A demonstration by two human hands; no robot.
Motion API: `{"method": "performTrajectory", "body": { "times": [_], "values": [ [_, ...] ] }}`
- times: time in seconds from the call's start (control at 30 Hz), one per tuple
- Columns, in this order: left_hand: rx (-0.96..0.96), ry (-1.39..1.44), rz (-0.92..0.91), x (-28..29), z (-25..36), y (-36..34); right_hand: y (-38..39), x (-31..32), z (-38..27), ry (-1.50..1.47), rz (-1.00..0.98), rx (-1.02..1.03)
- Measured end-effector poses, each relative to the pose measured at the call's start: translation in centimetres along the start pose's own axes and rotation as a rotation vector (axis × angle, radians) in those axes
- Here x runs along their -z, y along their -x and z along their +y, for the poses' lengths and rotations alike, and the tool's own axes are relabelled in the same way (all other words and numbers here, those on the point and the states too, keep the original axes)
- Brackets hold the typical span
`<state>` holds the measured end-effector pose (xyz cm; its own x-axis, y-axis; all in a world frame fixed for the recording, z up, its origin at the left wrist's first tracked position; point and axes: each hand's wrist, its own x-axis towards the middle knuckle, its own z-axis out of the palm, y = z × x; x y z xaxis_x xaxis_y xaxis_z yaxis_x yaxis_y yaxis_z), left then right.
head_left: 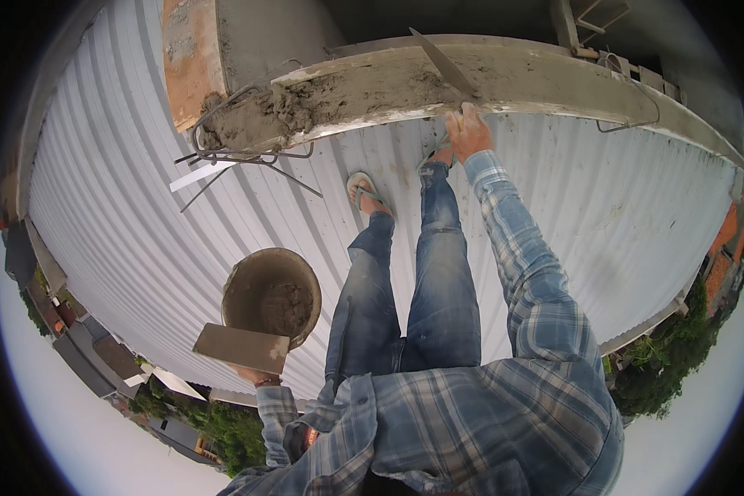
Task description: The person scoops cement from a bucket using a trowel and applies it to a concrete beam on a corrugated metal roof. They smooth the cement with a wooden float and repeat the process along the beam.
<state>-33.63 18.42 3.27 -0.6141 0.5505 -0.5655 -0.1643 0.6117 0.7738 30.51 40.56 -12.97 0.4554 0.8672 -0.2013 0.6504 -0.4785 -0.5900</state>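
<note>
Clasping a pointed trowel [443, 66] (rear end hidden), right fingers [472, 126].

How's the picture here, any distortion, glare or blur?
In the head view, fisheye distortion curves the concrete ledge and metal roof; also there, black corners, pale featureless sky, soft shadows, a dark recess beyond the ledge; the trowel looks fairly sharp.

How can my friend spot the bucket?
Start with the big ribbed roof. Left of the jeans, the left hand holds a board. The bucket shows partly behind that board; unlike the flat board, it is round and deep, with mortar inside.
</note>
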Motion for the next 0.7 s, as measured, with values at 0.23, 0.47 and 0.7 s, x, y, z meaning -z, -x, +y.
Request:
{"method": "performTrajectory", "body": {
  "times": [0.23,0.47,0.7],
  "values": [
    [0.02,-0.006,0.002,-0.9,-0.3,-0.4,-1.8,-2.2,1.8,0.119,-0.063,0.186],
    [0.021,-0.005,0.027,-0.9,-0.5,-0.3,-2.2,-2.7,2.1,0.155,-0.177,0.192],
    [0.019,-0.001,0.064,-0.4,-0.6,0.0,-1.6,-2.5,0.2,0.119,-0.16,0.148]
  ]
}}
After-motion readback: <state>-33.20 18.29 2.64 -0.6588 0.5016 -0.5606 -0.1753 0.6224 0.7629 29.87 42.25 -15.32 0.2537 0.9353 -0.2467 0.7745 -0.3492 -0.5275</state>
